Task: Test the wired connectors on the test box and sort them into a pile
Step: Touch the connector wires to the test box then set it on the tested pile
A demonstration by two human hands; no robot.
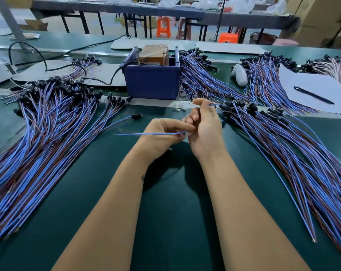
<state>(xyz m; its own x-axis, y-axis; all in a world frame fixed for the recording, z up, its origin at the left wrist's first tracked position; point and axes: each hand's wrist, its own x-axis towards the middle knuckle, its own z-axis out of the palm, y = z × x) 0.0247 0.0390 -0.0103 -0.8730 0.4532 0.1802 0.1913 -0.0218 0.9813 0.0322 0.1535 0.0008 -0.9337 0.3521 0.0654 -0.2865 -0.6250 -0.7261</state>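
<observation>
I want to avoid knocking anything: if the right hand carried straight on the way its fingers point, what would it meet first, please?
Probably the blue test box; the right hand points up-table toward it, over a bare green mat, though depth is unclear.

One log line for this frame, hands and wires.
left hand: pinches blue wire | right hand: pinches wire end | test box: untouched | piles: both sides

My hands work over a dark green table top (pixel 165 212). Well beyond them stands a long grey table (pixel 111 8) on black legs, strewn with clear plastic bags (pixel 242 4). Under it are orange stools (pixel 163 26) on a pale floor (pixel 54 22). Far to my right, cardboard boxes (pixel 322 18) are stacked high.
</observation>
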